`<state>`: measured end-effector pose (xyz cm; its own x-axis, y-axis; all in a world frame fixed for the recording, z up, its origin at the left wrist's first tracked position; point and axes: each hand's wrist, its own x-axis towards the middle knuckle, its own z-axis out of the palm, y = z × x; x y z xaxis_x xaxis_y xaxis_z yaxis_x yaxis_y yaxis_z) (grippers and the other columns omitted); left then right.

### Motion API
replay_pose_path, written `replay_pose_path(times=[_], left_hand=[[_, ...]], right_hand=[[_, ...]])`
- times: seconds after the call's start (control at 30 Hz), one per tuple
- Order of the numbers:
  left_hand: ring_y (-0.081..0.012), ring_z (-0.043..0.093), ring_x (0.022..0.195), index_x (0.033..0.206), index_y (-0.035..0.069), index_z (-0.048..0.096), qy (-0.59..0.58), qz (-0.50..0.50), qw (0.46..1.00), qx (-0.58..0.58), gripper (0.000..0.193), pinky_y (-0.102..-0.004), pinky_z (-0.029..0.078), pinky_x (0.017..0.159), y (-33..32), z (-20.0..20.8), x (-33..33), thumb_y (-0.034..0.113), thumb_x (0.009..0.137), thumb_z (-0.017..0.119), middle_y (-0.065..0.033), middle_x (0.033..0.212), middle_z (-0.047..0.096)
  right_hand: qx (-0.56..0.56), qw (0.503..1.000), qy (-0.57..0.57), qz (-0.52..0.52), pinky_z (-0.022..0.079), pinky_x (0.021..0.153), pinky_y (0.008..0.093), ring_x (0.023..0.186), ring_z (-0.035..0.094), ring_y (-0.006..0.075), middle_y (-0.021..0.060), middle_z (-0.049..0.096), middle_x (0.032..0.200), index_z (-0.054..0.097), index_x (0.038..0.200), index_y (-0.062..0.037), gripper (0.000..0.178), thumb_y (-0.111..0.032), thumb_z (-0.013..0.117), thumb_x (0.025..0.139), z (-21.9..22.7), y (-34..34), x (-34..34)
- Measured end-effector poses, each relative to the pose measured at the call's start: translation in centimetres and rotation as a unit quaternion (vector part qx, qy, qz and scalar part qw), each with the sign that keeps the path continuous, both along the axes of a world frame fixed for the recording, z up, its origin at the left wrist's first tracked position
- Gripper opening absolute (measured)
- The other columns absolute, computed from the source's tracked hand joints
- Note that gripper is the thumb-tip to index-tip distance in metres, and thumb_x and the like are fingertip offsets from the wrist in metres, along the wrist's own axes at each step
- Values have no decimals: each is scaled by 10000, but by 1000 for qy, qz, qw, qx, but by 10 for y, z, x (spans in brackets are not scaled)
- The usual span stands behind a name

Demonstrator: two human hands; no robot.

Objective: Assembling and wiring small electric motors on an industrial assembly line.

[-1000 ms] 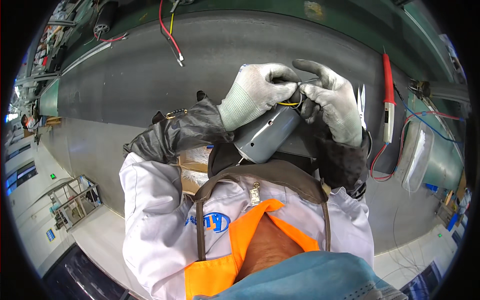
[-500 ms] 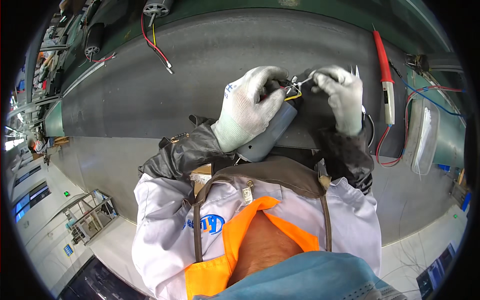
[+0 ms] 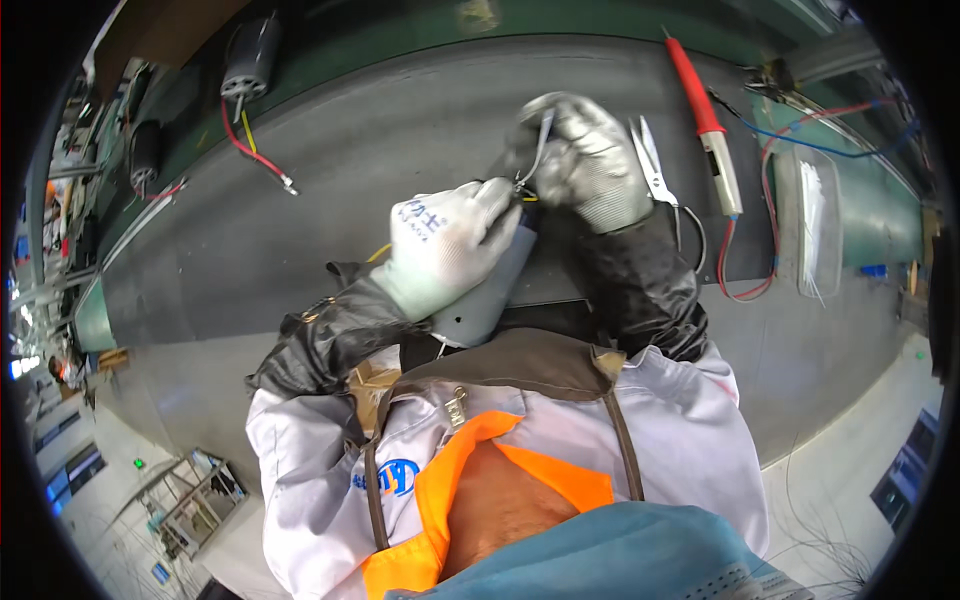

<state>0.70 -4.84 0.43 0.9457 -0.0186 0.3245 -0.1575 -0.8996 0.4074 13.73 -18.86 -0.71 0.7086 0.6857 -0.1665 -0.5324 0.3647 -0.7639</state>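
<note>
A grey cylindrical motor (image 3: 490, 290) lies slantwise in front of me, its near end by my apron. My left hand (image 3: 445, 240), in a white glove, is closed over its far end, with fingers pinching the wires there. A bit of yellow wire (image 3: 530, 199) shows beside the fingertips. My right hand (image 3: 585, 165), gloved too and slightly blurred, is closed on a thin white cable tie (image 3: 543, 145). The tie runs from the bundle at my left fingertips up to my right fingers. My left fingers hide most of the wires.
Scissors (image 3: 655, 180) lie just right of my right hand. Beyond them are a red-and-white pen-shaped tool (image 3: 705, 120) with a cord and a clear tray (image 3: 825, 250) of white cable ties. Two more motors, one upper left (image 3: 250, 60) and one further left (image 3: 146, 150), have wires trailing.
My right hand has moved up and left, closer to my left hand, with the cable tie now upright. The left hand and motor have shifted left and slightly nearer; the whole view has shifted too.
</note>
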Motion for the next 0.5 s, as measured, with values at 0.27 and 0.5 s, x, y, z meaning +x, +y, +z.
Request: replay_pose_path(times=[0.27,0.5], left_hand=[[-240,659,581,1026,41,632,41,-228,948,217,243,-412,509,496,41,15,5,170,820,641,-66,689,631],[-250,650,582,1051,37,638,93,-238,934,251,264,-399,508,495,19,23,-5,174,826,637,-71,696,626]], right_hand=[[-95,986,-98,98,274,419,225,460,366,34,-29,479,598,656,981,47,236,-180,592,984,24,-32,-11],[-95,985,-75,122,387,478,222,527,489,51,-6,593,720,684,1034,36,214,-162,631,973,31,19,-1]])
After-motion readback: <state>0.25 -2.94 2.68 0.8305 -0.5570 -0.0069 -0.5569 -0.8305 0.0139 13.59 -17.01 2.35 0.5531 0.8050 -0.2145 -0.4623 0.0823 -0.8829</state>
